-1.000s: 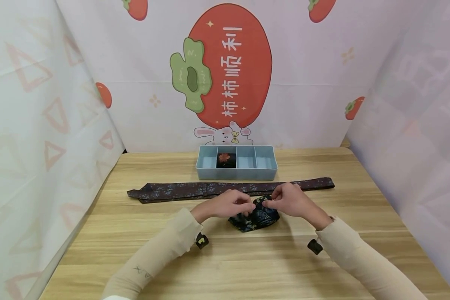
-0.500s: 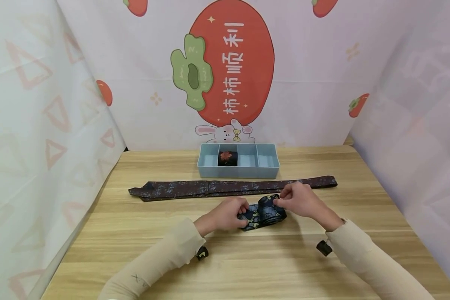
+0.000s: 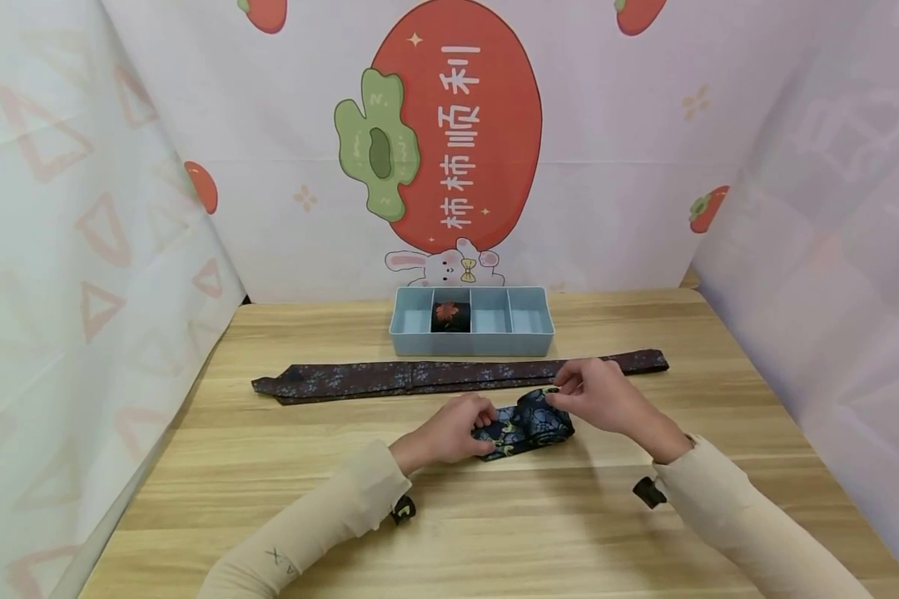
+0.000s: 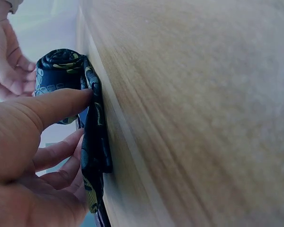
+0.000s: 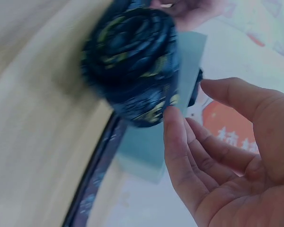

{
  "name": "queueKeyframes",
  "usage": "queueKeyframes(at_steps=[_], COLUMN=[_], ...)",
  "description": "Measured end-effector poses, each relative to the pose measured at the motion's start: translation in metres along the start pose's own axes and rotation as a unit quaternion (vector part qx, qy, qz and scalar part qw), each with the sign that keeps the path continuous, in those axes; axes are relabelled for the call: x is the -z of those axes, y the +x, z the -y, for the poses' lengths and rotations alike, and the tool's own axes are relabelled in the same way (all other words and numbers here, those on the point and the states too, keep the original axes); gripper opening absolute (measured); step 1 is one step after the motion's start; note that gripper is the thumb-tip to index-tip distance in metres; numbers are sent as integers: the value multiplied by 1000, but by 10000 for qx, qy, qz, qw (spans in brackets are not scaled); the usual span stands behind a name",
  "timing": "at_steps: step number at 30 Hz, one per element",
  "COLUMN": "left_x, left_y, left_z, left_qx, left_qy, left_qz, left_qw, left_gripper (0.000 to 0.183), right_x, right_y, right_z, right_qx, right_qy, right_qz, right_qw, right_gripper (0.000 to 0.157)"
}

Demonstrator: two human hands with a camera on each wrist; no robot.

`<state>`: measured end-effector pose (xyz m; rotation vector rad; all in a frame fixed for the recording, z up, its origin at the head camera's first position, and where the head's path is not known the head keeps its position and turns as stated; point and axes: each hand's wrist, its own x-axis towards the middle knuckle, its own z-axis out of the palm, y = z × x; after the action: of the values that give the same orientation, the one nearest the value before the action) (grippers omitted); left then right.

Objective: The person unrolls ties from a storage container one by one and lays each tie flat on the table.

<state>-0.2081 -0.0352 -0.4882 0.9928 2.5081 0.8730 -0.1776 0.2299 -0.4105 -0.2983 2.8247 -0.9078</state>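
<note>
White lettering (image 3: 459,137), "柿柿顺利", turned sideways, runs bottom to top on red persimmon print (image 3: 505,125), backdrop (image 3: 607,125), well beyond the grip of the left hand (image 3: 449,431). Right wrist view: one "柿" readable, next partly covered, in the gap between thumb and fingers of the right hand (image 5: 241,194). Left sleeve (image 3: 325,516), nearer camera than grip: dark "X", second mark unclear.

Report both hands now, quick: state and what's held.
Left hand: closed, holding the partly rolled blue tie by its flat end.
Right hand: open, at the tie's coiled end, not gripping it.
</note>
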Motion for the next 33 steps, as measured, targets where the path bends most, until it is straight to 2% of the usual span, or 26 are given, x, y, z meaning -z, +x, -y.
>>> queueKeyframes(at_steps=[4, 9, 17, 22, 33], left_x=[2, 6, 14, 17, 19], left_y=[-2, -6, -15, -19, -22], left_z=[2, 8, 14, 15, 14], left_qx=[53, 106, 80, 63, 72], left_qy=[-30, -15, -63, -74, -141], left_qz=[30, 112, 153, 171, 199], left_qw=[10000, 9999, 9998, 9998, 9997], left_gripper=[36, 36, 37, 36, 36], right_x=[-5, -20, -42, -46, -44], right_y=[6, 12, 18, 17, 8], right_z=[14, 28, 41, 41, 28], right_qx=[339, 837, 1488, 1548, 1294], right_qy=[52, 12, -396, -629, -997], right_qz=[174, 262, 319, 246, -282], right_qw=[9993, 9961, 9876, 9856, 9862], right_gripper=[26, 22, 19, 18, 26])
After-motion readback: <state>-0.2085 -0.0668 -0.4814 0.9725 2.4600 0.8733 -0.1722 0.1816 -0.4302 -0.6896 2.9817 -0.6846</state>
